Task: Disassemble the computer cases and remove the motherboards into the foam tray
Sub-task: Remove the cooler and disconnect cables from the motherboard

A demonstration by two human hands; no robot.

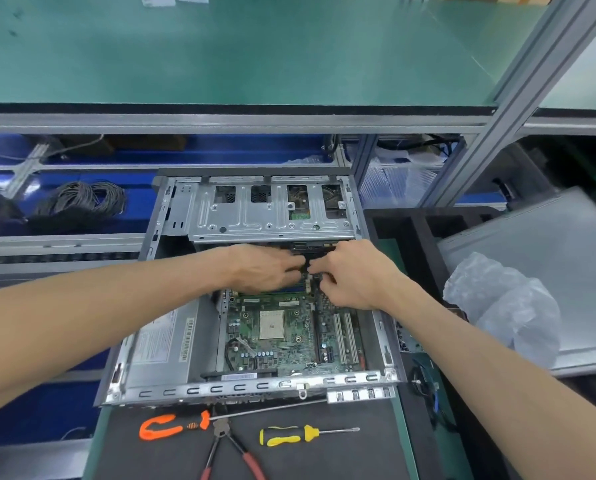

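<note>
An open metal computer case (172, 389) lies in front of me with its green motherboard (279, 341) still inside. A silver drive cage (255, 213) spans the far end of the case. My left hand (265, 268) and my right hand (352, 275) meet over the far edge of the board, just below the cage. Both pinch a small black connector or cable (305, 266) between their fingertips. The part itself is mostly hidden by the fingers. A black foam tray (418, 244) stands to the right of the case.
An orange-handled screwdriver (172, 426), red-handled pliers (234, 448) and a yellow-handled screwdriver (289, 436) lie on the dark mat near me. A grey case panel (549, 258) with a crumpled plastic bag (504, 306) on it lies at the right. A green shelf (241, 53) overhangs the far side.
</note>
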